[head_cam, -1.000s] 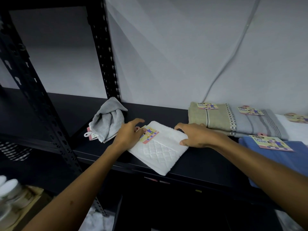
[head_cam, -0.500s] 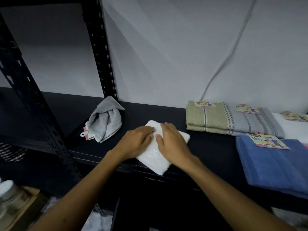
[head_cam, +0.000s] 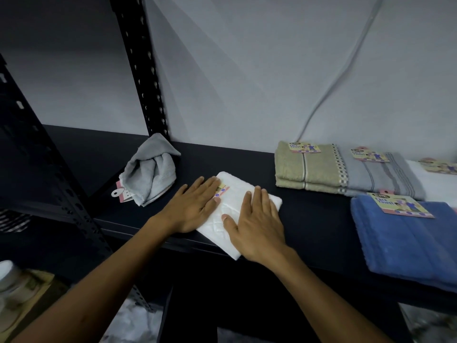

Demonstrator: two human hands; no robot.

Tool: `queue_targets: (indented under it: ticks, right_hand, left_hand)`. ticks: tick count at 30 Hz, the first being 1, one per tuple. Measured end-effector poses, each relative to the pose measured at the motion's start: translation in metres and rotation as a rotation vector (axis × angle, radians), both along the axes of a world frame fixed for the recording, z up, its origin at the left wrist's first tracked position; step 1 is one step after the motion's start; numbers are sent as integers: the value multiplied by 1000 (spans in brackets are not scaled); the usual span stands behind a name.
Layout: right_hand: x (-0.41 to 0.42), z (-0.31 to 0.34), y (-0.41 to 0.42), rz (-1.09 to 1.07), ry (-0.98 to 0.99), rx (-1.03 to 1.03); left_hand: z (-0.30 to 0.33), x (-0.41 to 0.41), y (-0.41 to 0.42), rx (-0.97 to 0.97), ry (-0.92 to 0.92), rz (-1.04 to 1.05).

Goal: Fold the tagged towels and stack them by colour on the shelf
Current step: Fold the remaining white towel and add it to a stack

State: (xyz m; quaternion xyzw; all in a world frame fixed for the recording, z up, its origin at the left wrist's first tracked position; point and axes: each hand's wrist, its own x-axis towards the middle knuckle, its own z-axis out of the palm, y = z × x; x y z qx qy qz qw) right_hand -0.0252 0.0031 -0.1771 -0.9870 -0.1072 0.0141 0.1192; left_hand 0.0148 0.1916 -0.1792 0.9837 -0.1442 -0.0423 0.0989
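the folded white towel (head_cam: 236,209) lies near the front edge of the dark shelf (head_cam: 309,219), one corner hanging over it. both hands press it flat, fingers straight – the left hand (head_cam: 191,207) partly over its paper tag (head_cam: 220,191), the right hand (head_cam: 257,222) beside it. a crumpled grey towel (head_cam: 150,175) sits to the left; folded olive (head_cam: 305,167), grey striped (head_cam: 380,175) and blue (head_cam: 405,241) towels lie to the right.

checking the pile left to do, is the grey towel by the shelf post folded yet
No, the grey towel lies crumpled in a loose heap beside the shelf post.
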Motion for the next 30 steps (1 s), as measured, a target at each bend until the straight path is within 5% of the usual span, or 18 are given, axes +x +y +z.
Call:
queue_targets:
  ticks: [4, 7, 9, 11, 15, 22, 30]
  right_hand:
    - [-3, 6, -15, 8, -58, 36]
    - [8, 14, -29, -38, -229, 298]
    - [15, 14, -37, -87, -217, 431]
    - [15, 10, -42, -138, -181, 349]
    - [-1, 4, -48, -190, -170, 312]
    - [-83, 7, -63, -262, -177, 488]
    - [-132, -34, -90, -205, 68, 1084]
  left_hand:
    - [-2, -8, -1, -68, -281, 146]
    - [-4, -30, -8, -295, -591, 322]
    - [-6, -54, -15, -470, -661, 464]
    - [-8, -82, -28, -589, -681, 565]
    - [-17, -125, -62, -821, -455, 621]
    - [-25, -147, -81, -1624, 18, 532]
    - [-44, -162, -66, -1527, 163, 259]
